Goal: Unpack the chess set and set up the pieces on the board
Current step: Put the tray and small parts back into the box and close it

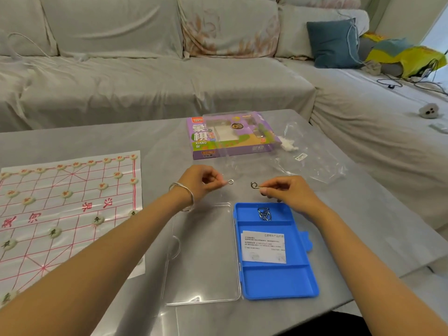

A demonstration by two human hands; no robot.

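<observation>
A white paper chess board [72, 214] with red lines lies at the left of the grey table, with several round cream pieces [103, 186] standing on it. The purple chess set box [230, 137] lies at the table's far middle. My left hand [201, 181] pinches a small metal ring piece [230, 182]. My right hand [288, 190] pinches a second metal ring piece [254, 185]. The two rings are a short gap apart, above the table. Both hands hover just beyond an open blue case [278, 280].
The blue case's clear lid [203, 258] lies flat to its left. Inside the case are a metal wire puzzle [264, 213] and a paper leaflet [263, 247]. A clear plastic bag [312, 158] lies right of the box. A covered sofa [169, 76] runs behind the table.
</observation>
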